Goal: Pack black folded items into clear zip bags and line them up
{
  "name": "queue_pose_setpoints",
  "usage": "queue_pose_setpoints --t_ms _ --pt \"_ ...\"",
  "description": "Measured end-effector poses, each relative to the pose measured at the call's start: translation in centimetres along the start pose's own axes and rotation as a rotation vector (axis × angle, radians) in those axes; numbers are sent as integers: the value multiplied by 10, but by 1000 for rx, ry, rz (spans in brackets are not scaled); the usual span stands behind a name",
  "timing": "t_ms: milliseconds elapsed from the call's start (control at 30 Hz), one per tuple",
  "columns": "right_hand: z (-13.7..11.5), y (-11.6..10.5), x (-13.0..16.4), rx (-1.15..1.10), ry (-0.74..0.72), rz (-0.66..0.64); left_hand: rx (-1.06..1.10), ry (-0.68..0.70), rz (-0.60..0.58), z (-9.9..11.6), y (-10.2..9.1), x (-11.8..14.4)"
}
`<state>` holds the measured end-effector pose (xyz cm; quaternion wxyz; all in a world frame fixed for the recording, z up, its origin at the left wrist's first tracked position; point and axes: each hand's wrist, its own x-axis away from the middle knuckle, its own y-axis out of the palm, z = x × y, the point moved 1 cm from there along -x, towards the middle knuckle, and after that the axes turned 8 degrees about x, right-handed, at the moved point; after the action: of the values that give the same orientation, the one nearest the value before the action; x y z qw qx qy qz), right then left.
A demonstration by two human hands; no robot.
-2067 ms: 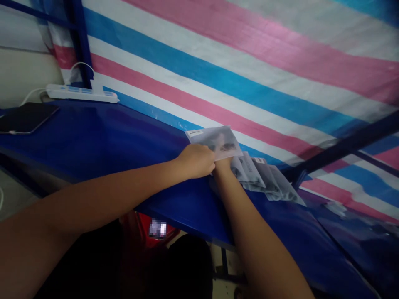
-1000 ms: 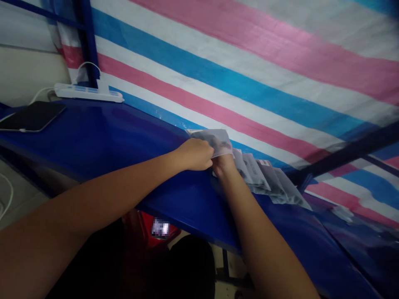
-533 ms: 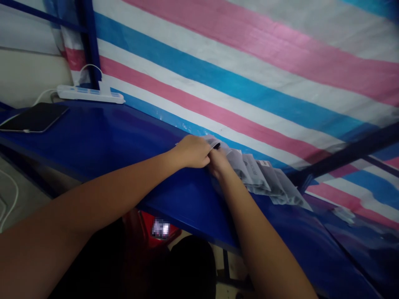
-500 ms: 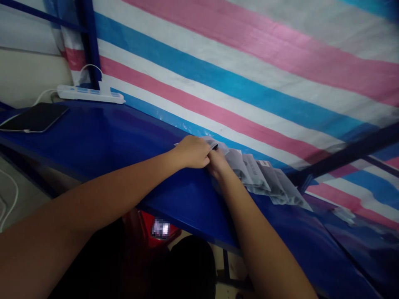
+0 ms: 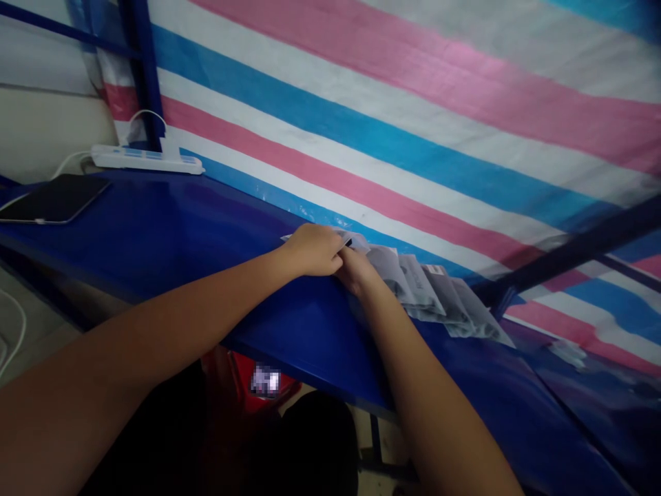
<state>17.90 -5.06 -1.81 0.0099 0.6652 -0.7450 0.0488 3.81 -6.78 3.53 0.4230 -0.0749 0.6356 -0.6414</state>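
Note:
Both my hands meet on a small translucent grey plastic packet (image 5: 356, 240) that lies flat on the blue table (image 5: 170, 227), at the foot of the striped tarp. My left hand (image 5: 312, 249) covers its left part, fingers curled over it. My right hand (image 5: 359, 270) grips it from the near side. To the right, several similar grey packets (image 5: 438, 300) lie overlapped in a row along the tarp.
A pink, blue and white striped tarp (image 5: 413, 117) stands as a wall behind the table. A white power strip (image 5: 147, 160) and a dark tablet (image 5: 54, 200) lie at the far left. A blue frame bar (image 5: 573, 248) crosses at right. Something red (image 5: 242, 375) shows under the table.
The packet was held tilted up off the table; my hands have lowered it flat onto the blue surface at the left end of the row. The row has not moved.

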Motion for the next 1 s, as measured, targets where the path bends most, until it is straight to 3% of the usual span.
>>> queue_pose_setpoints --t_ms 600,1000 --pt "2 4 -2 -71 43 -123 0 -24 -29 -7 11 -3" --pt "2 4 -3 -83 55 -135 7 -26 -48 -7 10 -3"
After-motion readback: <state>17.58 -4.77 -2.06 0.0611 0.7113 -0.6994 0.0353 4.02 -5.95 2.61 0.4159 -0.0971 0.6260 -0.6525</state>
